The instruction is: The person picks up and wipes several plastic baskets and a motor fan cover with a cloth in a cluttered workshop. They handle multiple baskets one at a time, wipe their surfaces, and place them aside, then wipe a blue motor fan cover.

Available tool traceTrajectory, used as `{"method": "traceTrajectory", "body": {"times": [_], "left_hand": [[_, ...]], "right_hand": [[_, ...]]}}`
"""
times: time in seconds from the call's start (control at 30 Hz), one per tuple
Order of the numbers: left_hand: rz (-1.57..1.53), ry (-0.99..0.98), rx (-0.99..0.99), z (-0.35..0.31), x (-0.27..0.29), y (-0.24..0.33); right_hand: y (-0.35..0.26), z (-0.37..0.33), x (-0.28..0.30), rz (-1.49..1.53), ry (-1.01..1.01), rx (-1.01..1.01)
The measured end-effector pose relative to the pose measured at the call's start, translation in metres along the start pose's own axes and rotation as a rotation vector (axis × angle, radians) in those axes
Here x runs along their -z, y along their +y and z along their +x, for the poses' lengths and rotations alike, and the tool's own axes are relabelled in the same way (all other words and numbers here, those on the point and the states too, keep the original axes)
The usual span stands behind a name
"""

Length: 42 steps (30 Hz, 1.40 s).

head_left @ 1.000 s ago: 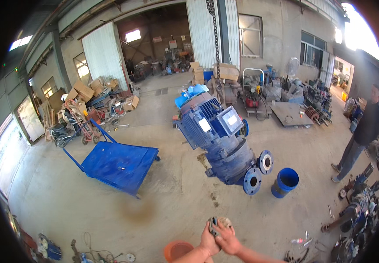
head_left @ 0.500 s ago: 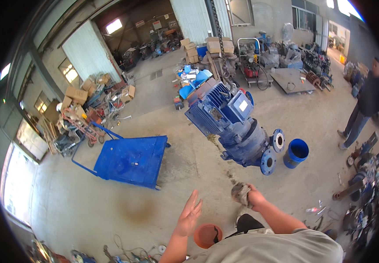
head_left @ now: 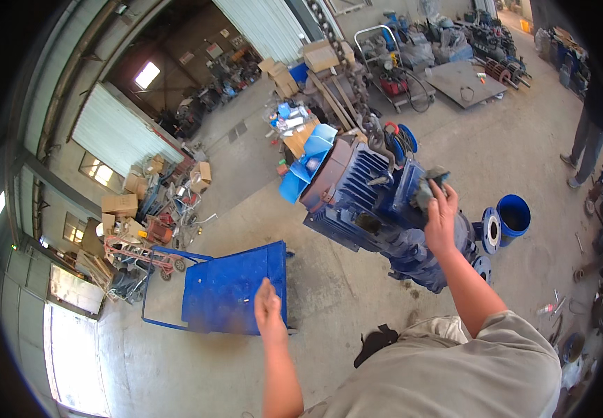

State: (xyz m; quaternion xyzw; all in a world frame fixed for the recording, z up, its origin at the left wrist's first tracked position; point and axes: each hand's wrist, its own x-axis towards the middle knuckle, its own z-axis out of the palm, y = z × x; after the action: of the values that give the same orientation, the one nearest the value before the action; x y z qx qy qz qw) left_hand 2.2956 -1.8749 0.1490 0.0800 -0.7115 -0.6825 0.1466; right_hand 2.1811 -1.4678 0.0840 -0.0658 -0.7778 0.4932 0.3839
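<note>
A blue motor-pump unit (head_left: 357, 187) with a finned motor body lies tilted in front of me. A chain (head_left: 326, 24) comes down behind it to a hook at its top. My right hand (head_left: 441, 216) is closed on a dirty grey rag (head_left: 430, 187), which is at the box on the motor's side and hides part of it. Two pale-faced round flanges stick out at the pump's right end; the upper flange (head_left: 492, 230) shows its bore. My left hand (head_left: 268, 306) is held out empty in front of the blue cart, fingers extended, seen nearly edge-on.
A blue flatbed cart (head_left: 221, 287) stands on the left, a blue bucket (head_left: 514, 216) right of the pump. Cardboard boxes (head_left: 120, 205) and scrap are piled at the left wall. A person (head_left: 589, 132) stands at far right near machine parts. A steel plate (head_left: 465, 83) lies farther back.
My right hand has lifted the rag from low near my body up to the motor's side. My left hand has risen and moved left. My view has shifted closer to the motor.
</note>
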Motion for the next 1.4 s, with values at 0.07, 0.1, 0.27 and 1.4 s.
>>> {"method": "traceTrajectory", "body": {"times": [0.07, 0.1, 0.27, 1.4], "left_hand": [[0.001, -0.008, -0.021, 0.041, 0.004, 0.004], [-0.027, -0.045, -0.076, 0.065, 0.006, 0.006], [0.080, -0.273, -0.106, 0.242, -0.018, 0.007], [0.436, -1.043, -0.412, 0.346, -0.142, -0.019]], "right_hand": [[-0.009, 0.003, -0.024, -0.134, -0.016, -0.088], [-0.011, 0.004, -0.033, -0.262, -0.051, -0.194], [0.004, -0.010, -0.051, -0.394, 0.129, -0.012], [-0.019, -0.025, -0.007, -0.456, -0.239, -0.113]]}}
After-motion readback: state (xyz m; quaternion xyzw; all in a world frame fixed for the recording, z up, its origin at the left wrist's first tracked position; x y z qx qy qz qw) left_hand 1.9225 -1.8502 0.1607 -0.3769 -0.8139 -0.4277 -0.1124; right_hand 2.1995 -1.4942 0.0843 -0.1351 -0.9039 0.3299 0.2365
